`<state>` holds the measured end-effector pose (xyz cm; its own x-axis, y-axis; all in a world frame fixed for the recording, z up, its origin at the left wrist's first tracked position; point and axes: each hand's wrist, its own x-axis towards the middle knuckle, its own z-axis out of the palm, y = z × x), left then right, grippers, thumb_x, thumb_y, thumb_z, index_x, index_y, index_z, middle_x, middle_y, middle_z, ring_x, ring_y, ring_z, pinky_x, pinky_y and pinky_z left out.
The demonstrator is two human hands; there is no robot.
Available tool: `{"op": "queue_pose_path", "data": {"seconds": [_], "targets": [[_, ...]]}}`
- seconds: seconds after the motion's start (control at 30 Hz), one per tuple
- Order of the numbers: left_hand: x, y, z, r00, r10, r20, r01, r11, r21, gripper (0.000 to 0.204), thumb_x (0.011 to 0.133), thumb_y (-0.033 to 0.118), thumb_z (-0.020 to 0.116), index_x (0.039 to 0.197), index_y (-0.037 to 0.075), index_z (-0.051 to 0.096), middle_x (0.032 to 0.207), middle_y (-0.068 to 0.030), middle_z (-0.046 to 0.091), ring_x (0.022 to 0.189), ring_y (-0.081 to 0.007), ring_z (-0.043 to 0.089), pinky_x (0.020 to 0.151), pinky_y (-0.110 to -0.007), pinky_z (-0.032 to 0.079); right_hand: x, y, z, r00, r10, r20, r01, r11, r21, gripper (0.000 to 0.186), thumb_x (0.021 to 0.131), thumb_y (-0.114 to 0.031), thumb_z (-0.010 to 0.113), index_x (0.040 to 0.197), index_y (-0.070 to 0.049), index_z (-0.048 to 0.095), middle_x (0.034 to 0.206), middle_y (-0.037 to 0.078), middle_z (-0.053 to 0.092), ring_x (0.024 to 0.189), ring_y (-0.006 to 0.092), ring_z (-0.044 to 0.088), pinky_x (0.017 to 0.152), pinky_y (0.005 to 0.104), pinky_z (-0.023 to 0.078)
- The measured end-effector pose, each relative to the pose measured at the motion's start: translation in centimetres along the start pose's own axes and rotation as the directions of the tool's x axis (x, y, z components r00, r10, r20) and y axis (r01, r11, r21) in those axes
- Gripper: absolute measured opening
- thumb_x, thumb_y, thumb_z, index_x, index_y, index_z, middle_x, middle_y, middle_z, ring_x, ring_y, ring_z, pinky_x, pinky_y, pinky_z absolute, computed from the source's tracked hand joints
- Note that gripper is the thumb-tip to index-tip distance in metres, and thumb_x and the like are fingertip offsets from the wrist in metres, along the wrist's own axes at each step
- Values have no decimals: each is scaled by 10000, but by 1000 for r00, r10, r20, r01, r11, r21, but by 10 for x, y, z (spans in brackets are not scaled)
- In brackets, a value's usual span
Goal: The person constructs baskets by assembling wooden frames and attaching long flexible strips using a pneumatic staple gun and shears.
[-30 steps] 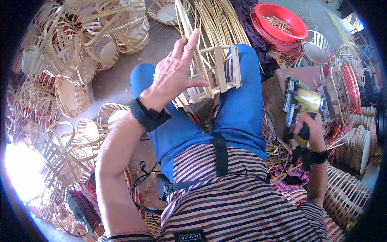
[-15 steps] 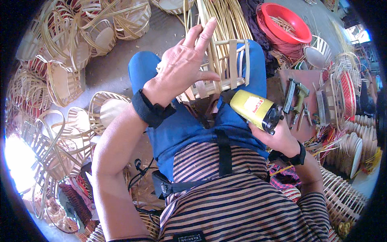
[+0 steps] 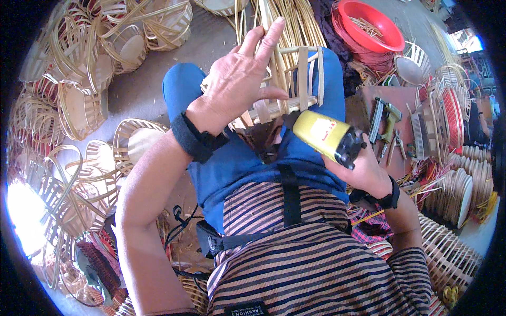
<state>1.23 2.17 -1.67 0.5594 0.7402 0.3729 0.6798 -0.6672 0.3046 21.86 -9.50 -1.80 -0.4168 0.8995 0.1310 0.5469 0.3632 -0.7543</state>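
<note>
A small basket frame of pale slats (image 3: 302,76) is seen upright between the knees of a seated worker's blue trousers (image 3: 224,171). The left hand (image 3: 234,79) is laid against its near side, index finger extended and thumb spread across the slats; whether the hidden fingers are closed on it cannot be told. By the right hand (image 3: 363,171), fingers mostly concealed, a yellow power tool (image 3: 324,136) is gripped from below, its dark nose pointed at the frame's lower rail (image 3: 298,107); whether the two are touching is not shown.

The frame would likely be found light and springy, with thin slats easily bent or split; it is judged best held at its thicker rails. The tool appears rigid and heavier, and is best taken by the handle.

Beyond the knees, a bundle of thin rods (image 3: 305,26) is spread on the floor (image 3: 153,71), near a red basin (image 3: 399,43). A second, greenish tool (image 3: 391,124) and pliers (image 3: 399,145) are laid on a reddish board (image 3: 403,100) at right, while pale baskets (image 3: 79,113) are massed at left.
</note>
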Motion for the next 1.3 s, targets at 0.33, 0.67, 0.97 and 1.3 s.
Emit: {"op": "queue_pose_path", "data": {"seconds": [0.33, 0.67, 0.97, 1.3], "targets": [[47, -26, -3, 908, -349, 232, 359, 365, -859, 318, 845, 272, 350, 981, 47, 529, 715, 43, 550, 525, -11, 328, 454, -142, 278, 27, -22, -21, 963, 256, -88, -203, 896, 395, 300, 655, -38, 579, 939, 9, 498, 905, 103, 549, 822, 183, 537, 725, 277, 409], [41, -8, 6, 896, -357, 265, 354, 213, -911, 316, 841, 268, 372, 993, 34, 521, 695, 39, 544, 483, -1, 297, 435, -130, 268, 46, -11, -18, 975, 146, -170, -84, 941, 329, 294, 669, -29, 546, 953, 21, 492, 869, 113, 563, 800, 176, 545, 735, 269, 408], [38, -5, 5, 899, -358, 251, 355, 262, -897, 318, 841, 279, 369, 997, 47, 521, 708, 48, 540, 495, -1, 303, 464, -129, 275, 45, -17, -19, 956, 285, -62, -224, 853, 472, 263, 692, -32, 522, 948, 17, 484, 804, 72, 560, 698, 119, 537, 648, 242, 426], [33, -23, -20, 900, -338, 277, 433, 607, -667, 330, 839, 290, 311, 1005, 76, 500, 818, -11, 542, 781, -98, 468, 643, -234, 388, -8, 1, -44, 833, 486, -265, -291, 792, 538, 282, 709, -33, 492, 988, -8, 463, 745, 28, 546, 454, 55, 438, 403, 182, 368]]}}
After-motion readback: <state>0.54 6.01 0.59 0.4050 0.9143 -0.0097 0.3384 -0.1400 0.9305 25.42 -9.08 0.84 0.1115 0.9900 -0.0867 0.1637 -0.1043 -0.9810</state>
